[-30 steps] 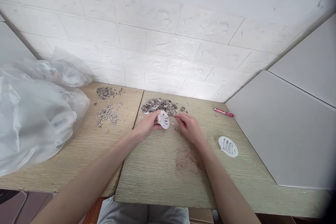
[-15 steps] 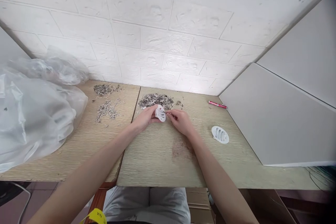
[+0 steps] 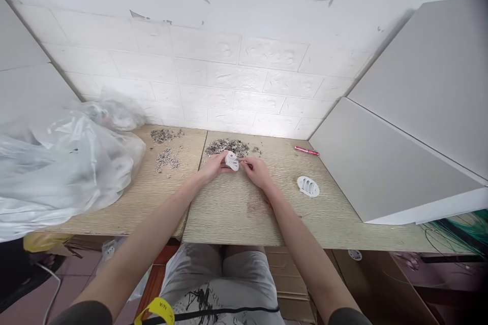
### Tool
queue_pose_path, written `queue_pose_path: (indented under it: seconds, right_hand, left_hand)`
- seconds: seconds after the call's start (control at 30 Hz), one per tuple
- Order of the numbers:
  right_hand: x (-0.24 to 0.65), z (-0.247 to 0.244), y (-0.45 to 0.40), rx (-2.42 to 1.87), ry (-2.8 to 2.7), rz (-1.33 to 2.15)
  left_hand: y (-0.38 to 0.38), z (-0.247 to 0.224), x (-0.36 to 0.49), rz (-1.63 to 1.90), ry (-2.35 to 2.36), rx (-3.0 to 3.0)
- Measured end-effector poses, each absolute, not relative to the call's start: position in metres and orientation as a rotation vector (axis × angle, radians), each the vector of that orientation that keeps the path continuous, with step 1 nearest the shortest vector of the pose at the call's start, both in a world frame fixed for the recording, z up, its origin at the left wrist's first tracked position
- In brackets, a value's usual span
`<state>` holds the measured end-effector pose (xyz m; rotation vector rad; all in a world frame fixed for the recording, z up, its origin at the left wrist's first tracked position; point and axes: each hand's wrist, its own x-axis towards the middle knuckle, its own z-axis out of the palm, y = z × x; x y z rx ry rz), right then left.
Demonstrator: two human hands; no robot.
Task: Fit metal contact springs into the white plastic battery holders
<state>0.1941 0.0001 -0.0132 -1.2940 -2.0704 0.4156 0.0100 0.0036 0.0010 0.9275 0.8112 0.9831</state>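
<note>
My left hand point(image 3: 214, 166) is closed on the edge of a white oval plastic piece with slots point(image 3: 232, 161), holding it tilted above the table. At that piece's right side, my right hand point(image 3: 257, 170) pinches a thin, dark, slender tool point(image 3: 243, 161) whose tip reaches the slots. The tool's exact kind is too small to make out. Just behind my hands lies a heap of small metal parts point(image 3: 227, 146). A second white oval piece with slots point(image 3: 308, 186) rests flat on the table to the right.
Two smaller piles of metal parts point(image 3: 168, 159) lie on the left table section. Large plastic bags point(image 3: 87, 162) crowd the left side. A red pen point(image 3: 306, 150) lies near the grey panel point(image 3: 400, 152) on the right. A white brick-patterned wall point(image 3: 244, 81) closes the back.
My head view has shifted, so more of the upper wall and my lap show. Both hands keep hold of the white piece and the thin tool in nearly the same pose.
</note>
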Motion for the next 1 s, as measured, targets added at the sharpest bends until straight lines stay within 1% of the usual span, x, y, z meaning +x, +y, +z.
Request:
queue_pose_path:
  seconds: [0.13,0.43,0.63,0.87,1.0]
  right_hand:
    - [0.194,-0.014,0.001,-1.351,-2.033,0.376]
    - [0.196,-0.015,0.004,-1.251,-2.056,0.362]
    - [0.196,-0.016,0.006,-1.287,-2.051,0.336]
    - [0.198,-0.006,0.002,-1.219,-2.040,0.230]
    - [0.203,-0.002,-0.004,-1.255,-2.023,0.197]
  left_hand:
    - [0.005,0.002,0.009,0.952,0.796,0.941]
    - [0.003,0.007,0.009,0.946,0.800,0.903]
    - [0.001,0.006,0.013,0.947,0.838,0.976]
    - [0.003,0.005,0.012,0.943,0.823,0.949]
    - [0.002,0.008,0.013,0.953,0.851,0.888]
